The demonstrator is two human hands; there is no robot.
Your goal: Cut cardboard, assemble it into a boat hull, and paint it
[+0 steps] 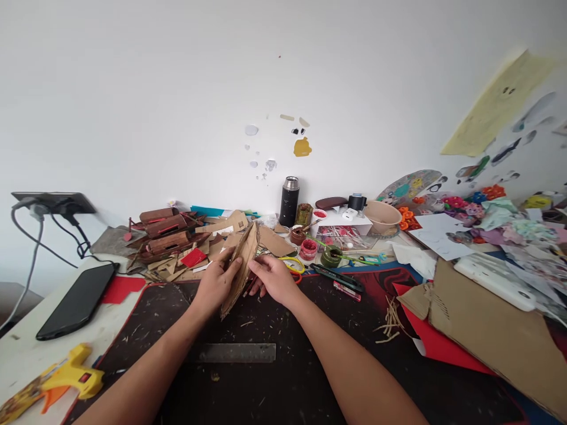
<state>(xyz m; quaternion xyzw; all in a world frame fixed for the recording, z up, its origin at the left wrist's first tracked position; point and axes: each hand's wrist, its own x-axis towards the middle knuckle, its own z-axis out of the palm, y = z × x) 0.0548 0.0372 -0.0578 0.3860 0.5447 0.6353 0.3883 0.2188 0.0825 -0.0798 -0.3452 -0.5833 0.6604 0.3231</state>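
Observation:
Above the dark desk mat, a pointed, leaf-shaped cardboard piece is held tilted between both hands. My left hand is closed on its left side, thumb on the near face. My right hand grips the right edge, with the thumb against the cardboard and the other fingers curled below; part of them is hidden. A clear ruler lies flat on the mat below the hands. Just right of my right hand are yellow-and-red scissor handles.
A yellow glue gun and a black phone lie at left. Brown cardboard models and scraps stand behind. Open paint jars, a black flask and a green utility knife sit beyond. Cardboard sheets cover the right.

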